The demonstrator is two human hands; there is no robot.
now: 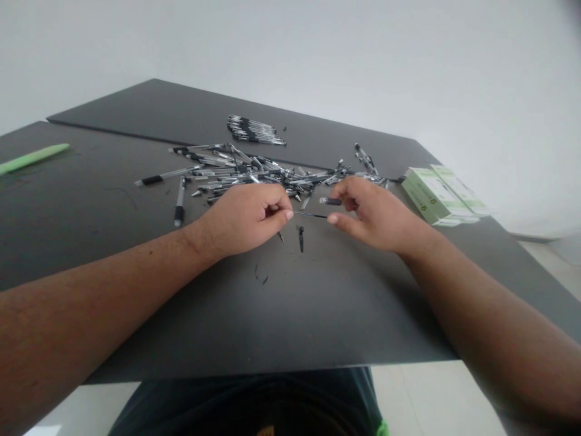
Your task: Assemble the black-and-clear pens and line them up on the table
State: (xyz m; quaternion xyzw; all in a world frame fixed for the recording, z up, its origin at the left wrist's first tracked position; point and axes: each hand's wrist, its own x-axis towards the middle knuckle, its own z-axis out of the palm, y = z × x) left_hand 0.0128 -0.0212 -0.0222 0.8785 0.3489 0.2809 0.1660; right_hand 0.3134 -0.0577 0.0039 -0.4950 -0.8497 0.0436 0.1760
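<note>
My left hand [252, 218] is closed, thumb and forefinger pinching one end of a thin dark pen refill [311, 214]. The refill's other end reaches the thumb of my right hand [374, 212]. Curled fingers of that right hand hold a clear pen barrel [332, 201] with a black grip, its far part hidden by the hand. On the table below the refill lies a small black pen cap [301, 240]. A small pointed piece [280, 237] rests by my left thumb. Just beyond both hands spreads a loose pile of clear pens with black grips [245, 172].
A neat stack of pens [254, 130] lies farther back on the dark table [272, 315]. Green and white boxes [438, 194] stand at the right. A long green object [34, 158] lies at the left. Small dark scraps [264, 280] are scattered near the front.
</note>
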